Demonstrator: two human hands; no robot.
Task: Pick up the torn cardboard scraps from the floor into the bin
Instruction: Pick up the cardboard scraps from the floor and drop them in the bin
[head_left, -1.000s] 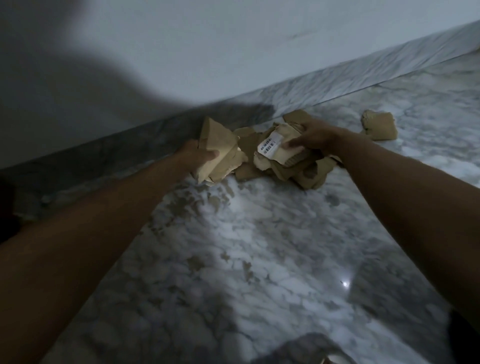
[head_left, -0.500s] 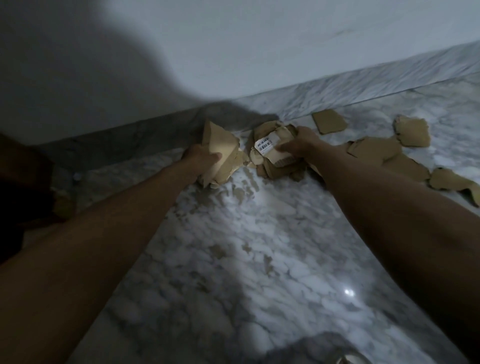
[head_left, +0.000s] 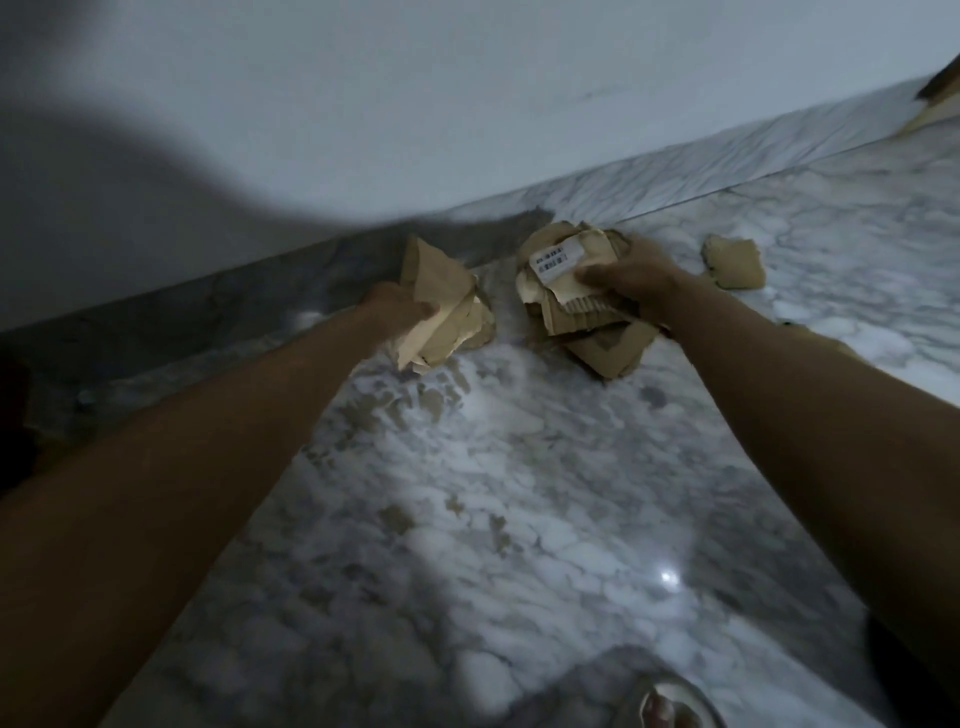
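Note:
My left hand (head_left: 397, 309) grips a small bundle of torn brown cardboard scraps (head_left: 441, 312) just above the marble floor, close to the skirting. A little to the right, my right hand (head_left: 631, 278) clutches a thicker wad of scraps (head_left: 566, 306); the top piece carries a white barcode label (head_left: 558, 258). The two bundles are apart, with a gap of floor between them. One loose scrap (head_left: 735, 262) lies on the floor to the right of my right hand. No bin is in view.
White-grey marble floor (head_left: 493, 493) meets a marble skirting (head_left: 675, 182) and a pale wall behind. A brown cardboard edge (head_left: 935, 98) shows at the far top right. My foot in a sandal (head_left: 670, 709) is at the bottom edge.
The two bundles were touching and have drawn apart. My right hand has gathered more scraps into its wad. The view has shifted, so fewer loose scraps show on the right.

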